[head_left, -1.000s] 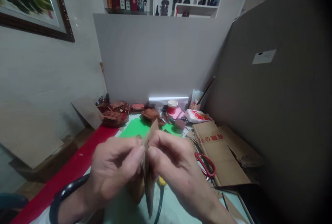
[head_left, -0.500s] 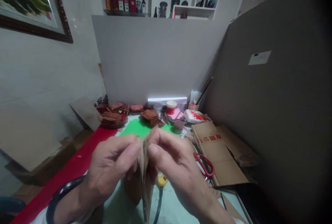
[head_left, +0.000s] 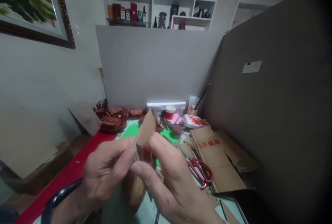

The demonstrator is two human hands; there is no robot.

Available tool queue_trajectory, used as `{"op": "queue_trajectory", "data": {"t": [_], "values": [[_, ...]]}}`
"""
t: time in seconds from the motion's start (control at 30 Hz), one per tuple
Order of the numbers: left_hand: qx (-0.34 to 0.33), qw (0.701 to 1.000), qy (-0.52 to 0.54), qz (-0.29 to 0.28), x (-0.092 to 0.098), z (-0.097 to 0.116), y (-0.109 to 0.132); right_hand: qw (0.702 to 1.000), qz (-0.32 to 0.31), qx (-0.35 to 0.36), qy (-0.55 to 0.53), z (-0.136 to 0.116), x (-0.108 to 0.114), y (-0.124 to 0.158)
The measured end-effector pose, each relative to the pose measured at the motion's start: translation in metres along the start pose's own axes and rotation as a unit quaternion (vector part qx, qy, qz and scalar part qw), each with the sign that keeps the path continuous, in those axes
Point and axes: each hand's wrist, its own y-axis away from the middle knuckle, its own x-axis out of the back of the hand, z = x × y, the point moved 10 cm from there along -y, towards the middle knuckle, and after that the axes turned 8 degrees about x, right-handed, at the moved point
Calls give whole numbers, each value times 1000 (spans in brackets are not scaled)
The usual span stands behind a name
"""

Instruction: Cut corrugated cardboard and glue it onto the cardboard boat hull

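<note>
Both hands are raised together in front of me over the desk. My left hand (head_left: 106, 174) and my right hand (head_left: 168, 179) each pinch a piece of brown cardboard (head_left: 145, 130) between thumb and fingers. The piece's upper corner sticks up above the fingertips, and more of it hangs down below the hands. A dark bangle (head_left: 55, 198) circles my left wrist. Red-handled scissors (head_left: 199, 170) lie on the desk just right of my right hand.
A flattened cardboard box (head_left: 215, 158) lies at the right. Green paper (head_left: 131, 130), piles of brown-red pieces (head_left: 111, 118), a red-and-white cup (head_left: 170, 112), a brush holder (head_left: 193, 108) stand at the back. Grey panels (head_left: 155, 65) wall the desk behind and on the right.
The cardboard piece has turned so its broad face and upper corner show above the fingers. My right hand has shifted lower and forward; the camera has tilted slightly down.
</note>
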Motion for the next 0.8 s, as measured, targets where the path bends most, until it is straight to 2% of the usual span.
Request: {"op": "queue_trajectory", "data": {"t": [0.13, 0.27, 0.47, 0.67, 0.8], "values": [[-14, 1000, 4, -25, -1, 5, 4, 999, -13, 44, 3, -3, -2, 2], [-16, 999, 18, -26, -1, 9, 7, 999, -15, 35, -22, -1, -4, 0], [-15, 999, 6, -49, -2, 13, 8, 996, 29, 81, -22, -13, 4, 0], [-34, 997, -21, -58, -3, 20, 9, 994, -22, 50, -90, -8, -2, -2], [1, 998, -3, -57, -4, 19, 7, 994, -24, 64, -90, -9, -2, -2]]}}
